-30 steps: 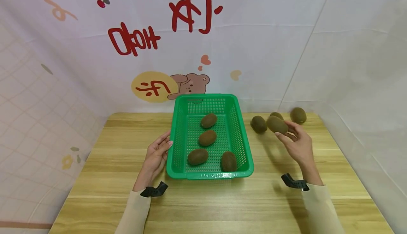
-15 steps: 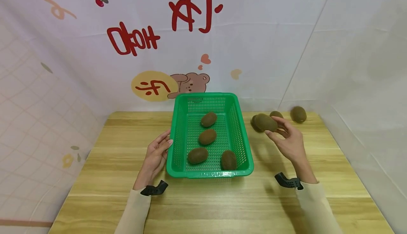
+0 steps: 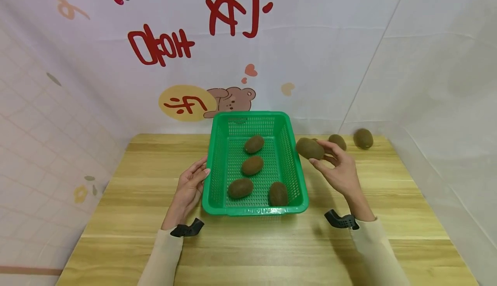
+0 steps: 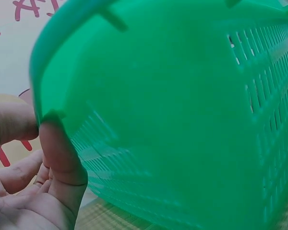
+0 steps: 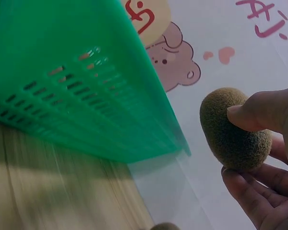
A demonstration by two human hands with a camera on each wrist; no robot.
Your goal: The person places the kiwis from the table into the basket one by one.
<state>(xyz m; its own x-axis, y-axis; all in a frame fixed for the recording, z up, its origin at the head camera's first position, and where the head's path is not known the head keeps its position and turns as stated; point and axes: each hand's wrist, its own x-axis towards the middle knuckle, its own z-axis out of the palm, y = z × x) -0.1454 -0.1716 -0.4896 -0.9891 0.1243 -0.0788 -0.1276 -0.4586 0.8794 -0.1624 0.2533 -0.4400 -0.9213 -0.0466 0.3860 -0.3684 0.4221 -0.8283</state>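
My right hand (image 3: pixel 337 167) pinches a brown kiwi (image 3: pixel 309 148) between thumb and fingers, beside the right rim of a green plastic basket (image 3: pixel 254 211). In the right wrist view the same kiwi (image 5: pixel 225 129) shows fuzzy skin, raised off the table, with the thumb across its face. My left hand (image 3: pixel 189 191) grips the basket's left rim; the left wrist view shows thumb and finger (image 4: pixel 57 158) pinching that edge. Inside the basket lie several kiwis, among them one at the back (image 3: pixel 254 144) and one in the front right corner (image 3: pixel 278 194).
Two more kiwis stand at the table's back right, one behind the right hand (image 3: pixel 337 142) and one farther right (image 3: pixel 363 138). Another is mostly hidden behind the held kiwi. The wooden table (image 3: pixel 248 251) meets a printed white cloth wall (image 3: pixel 318 61) behind.
My right hand has carried the kiwi leftward, from over the loose kiwis to the basket's right rim. The left hand keeps its grip on the basket, which stays in place.
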